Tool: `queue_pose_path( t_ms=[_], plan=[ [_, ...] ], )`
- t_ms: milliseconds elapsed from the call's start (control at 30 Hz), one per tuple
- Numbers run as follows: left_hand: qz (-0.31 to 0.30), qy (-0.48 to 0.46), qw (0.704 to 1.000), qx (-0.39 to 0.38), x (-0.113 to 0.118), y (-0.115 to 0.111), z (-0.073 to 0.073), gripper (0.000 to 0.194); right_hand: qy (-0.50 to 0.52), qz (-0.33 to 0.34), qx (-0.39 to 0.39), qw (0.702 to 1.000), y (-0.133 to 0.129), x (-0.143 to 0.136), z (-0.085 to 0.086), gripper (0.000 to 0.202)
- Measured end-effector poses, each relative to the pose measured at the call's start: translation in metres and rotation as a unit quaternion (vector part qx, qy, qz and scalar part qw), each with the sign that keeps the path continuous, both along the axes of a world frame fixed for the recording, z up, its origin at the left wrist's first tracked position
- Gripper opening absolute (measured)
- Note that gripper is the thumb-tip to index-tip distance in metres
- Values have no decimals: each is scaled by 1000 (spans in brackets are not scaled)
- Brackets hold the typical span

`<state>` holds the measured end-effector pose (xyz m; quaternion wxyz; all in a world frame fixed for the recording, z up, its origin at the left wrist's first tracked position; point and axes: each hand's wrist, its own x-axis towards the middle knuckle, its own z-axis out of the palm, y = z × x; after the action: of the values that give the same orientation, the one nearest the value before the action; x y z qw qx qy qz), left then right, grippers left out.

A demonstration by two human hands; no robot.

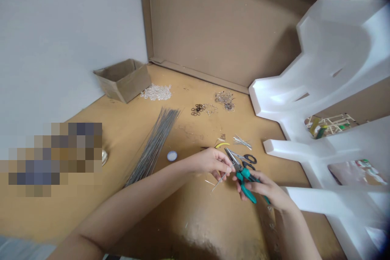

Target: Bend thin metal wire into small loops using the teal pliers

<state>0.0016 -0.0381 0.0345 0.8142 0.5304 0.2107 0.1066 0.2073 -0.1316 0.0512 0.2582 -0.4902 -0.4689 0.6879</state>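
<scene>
Near the middle of the table, my right hand (258,187) is closed round the green handles of a pair of pliers (243,174). The jaws point up and to the left. My left hand (215,162) pinches a short thin metal wire (218,183), one end of which slants down from the fingers. Its upper end is close to the pliers' jaws; whether they touch, I cannot tell. Just behind the pliers lie scissors with black handles (250,158). A yellow-handled tool (222,145) is partly hidden behind my left hand.
A bundle of long grey wires (154,142) lies left of my hands, beside a small round white lid (172,156). Farther back are an open cardboard box (122,83), clear rings (157,92), black rings (198,109) and short cut wires (243,142). A white plastic chair (289,150) stands at right.
</scene>
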Motion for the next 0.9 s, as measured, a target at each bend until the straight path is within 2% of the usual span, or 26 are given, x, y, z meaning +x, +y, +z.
queue_pose_path(
  t_ms=[400,900],
  plan=[
    [-4,3,1000,-6,0,1,2,22,-21,-2,23,999,-1,-2,1,18],
    [-8,6,1000,-17,1,1,2,24,-32,9,25,999,0,-1,2,22]
  ],
)
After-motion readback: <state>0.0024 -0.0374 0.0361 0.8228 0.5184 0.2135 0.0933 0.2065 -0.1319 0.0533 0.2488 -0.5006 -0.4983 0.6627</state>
